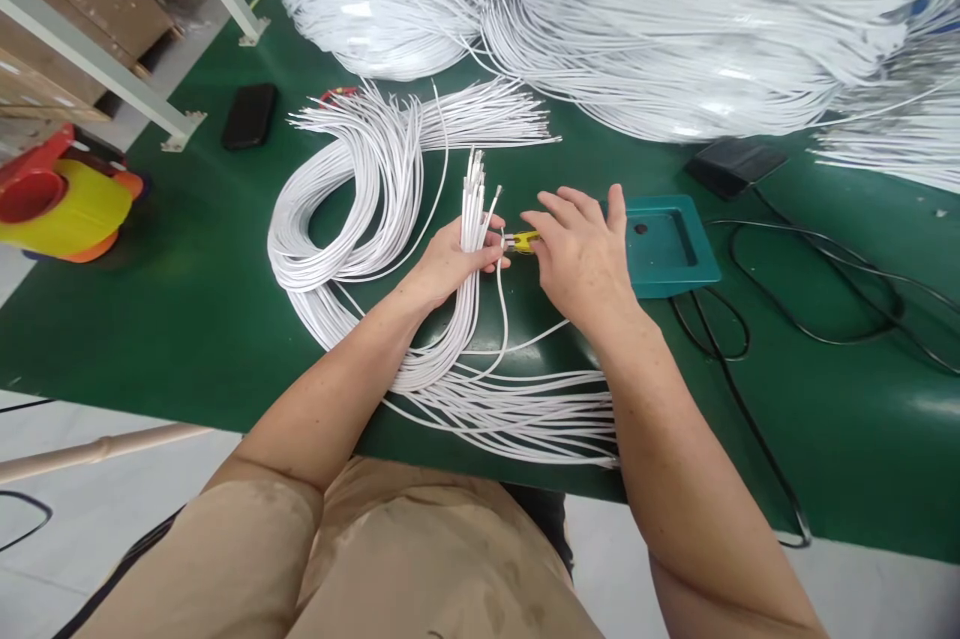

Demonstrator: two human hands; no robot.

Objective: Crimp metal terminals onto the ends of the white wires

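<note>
From my remote seat, I see through the head camera that the left hand (pixel 454 264) is closed around a bundle of white cables (pixel 471 209), whose tips stand up above the fingers. One single white cable (pixel 504 309) bends away from the bundle beside its fingertips. The right hand (pixel 589 259) has a yellow-handled tool (pixel 525 241) between thumb side and index finger, its other fingers spread loosely; how firm that grip is, I cannot tell. The tool's metal end sits right by the left fingertips, at the single cable.

The bundle's lower length curves over the green table (pixel 187 319), below a coiled loop of cables (pixel 300 229). Just beyond the right hand I have a teal tray (pixel 706 254), and a large cable heap (pixel 697 29) lies at the back
</note>
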